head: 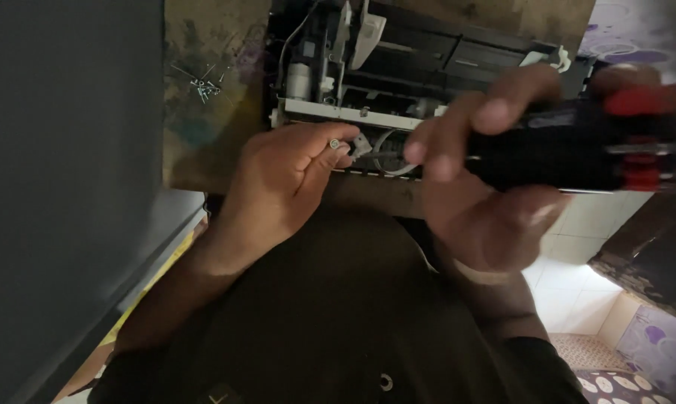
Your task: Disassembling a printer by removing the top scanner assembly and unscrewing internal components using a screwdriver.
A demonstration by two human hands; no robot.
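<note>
Head view: you look down past your dark shirt (338, 314) at a worn table (210, 142).
Left hand: your left hand (278, 183) is curled at the near edge of the printer (398, 67); thumb and forefinger are pinched together on a small screw (334, 144).
Screw: it sits at your left fingertips, just in front of the printer's pale metal rail (345, 114).
Right hand: your right hand (480, 179) is wrapped around a screwdriver (570, 150), fingers clamped on its black handle, which has red parts at the far end.
Screwdriver: it lies roughly level across the picture, its tip end pointing toward your left hand, near the screw; the blur hides whether they touch.
Printer: it lies opened on the table, covers off, with grey wires (386, 153) looping out at its near edge between your hands.
Loose screws: a small heap (203, 86) lies on the table, left of the printer, well apart from your hands.
Floor: pale tiles (585, 247) show on the right.
</note>
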